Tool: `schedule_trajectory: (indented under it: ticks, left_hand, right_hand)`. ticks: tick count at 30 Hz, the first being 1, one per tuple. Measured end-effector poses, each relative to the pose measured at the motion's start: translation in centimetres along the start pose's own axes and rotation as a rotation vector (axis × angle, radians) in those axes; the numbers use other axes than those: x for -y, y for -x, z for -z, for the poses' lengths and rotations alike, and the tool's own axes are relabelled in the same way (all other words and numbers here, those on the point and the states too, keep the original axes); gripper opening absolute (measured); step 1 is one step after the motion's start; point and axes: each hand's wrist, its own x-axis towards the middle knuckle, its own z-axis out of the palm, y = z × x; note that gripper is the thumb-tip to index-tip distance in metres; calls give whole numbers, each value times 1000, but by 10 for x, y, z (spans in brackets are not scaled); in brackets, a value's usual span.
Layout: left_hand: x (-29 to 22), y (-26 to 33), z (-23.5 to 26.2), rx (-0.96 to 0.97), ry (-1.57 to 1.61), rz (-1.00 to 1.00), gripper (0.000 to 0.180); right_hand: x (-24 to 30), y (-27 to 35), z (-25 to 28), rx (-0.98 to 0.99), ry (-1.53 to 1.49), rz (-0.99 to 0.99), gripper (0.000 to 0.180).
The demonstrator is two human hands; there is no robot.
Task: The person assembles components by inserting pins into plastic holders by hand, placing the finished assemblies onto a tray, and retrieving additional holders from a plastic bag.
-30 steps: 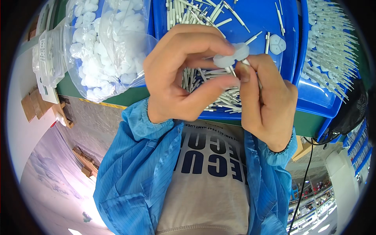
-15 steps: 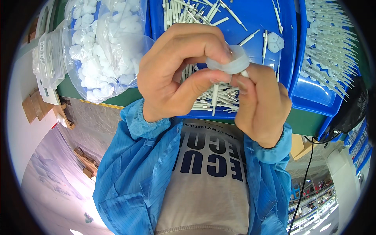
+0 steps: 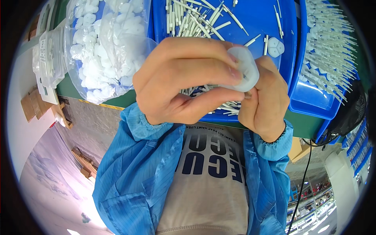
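Near the tray's point(image 3: 260, 17) front-right corner, the left hand point(image 3: 178, 82) pinches a newly turned white cap point(image 3: 250, 70); right hand's point(image 3: 268, 96) grip hidden; shirt point(image 3: 207, 188) lettered.

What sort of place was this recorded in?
Probably a factory workbench: a blue tray of loose white rods, a clear bag of white pieces, and a second tray packed with rods.

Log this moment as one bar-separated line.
left hand: holding white plastic piece | right hand: close beside piece, grip unclear | blue tray: loose white rods | clear bag: white pieces

Grey floor point(image 3: 96, 123) below green table point(image 3: 303, 123)
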Motion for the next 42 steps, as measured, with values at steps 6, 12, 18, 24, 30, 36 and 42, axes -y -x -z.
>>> schedule_trajectory:
  ticks: [6, 12, 18, 24, 30, 36, 42]
  left_hand:
    - [-7, -20, 8, 64, -183, 72, 48]
    - [7, -5, 13, 29, -179, -77, 28]
    - [6, -4, 24, 146, -281, -246, 20]
    - [2, 12, 22, 70, -125, -270, 24]
    - [-8, 25, 26, -121, 552, 158, 26]
    - [-17, 14, 9, -402, 350, 539, 42]
    - [-11, 18, 7, -373, 232, 513, 36]
  right_hand:
    - [-6, 3, 3, 90, 67, -25, 30]
    - [8, -7, 18, 361, 252, -143, 24]
    - [14, -13, 5, 197, -300, -387, 19]
    - [37, -32, 17, 405, -266, -756, 32]
    - [2, -38, -24, 70, 275, -322, 12]
    - [-10, -23, -44, 209, 475, -222, 11]
    - [2, -26, 23, 480, 475, -425, 10]
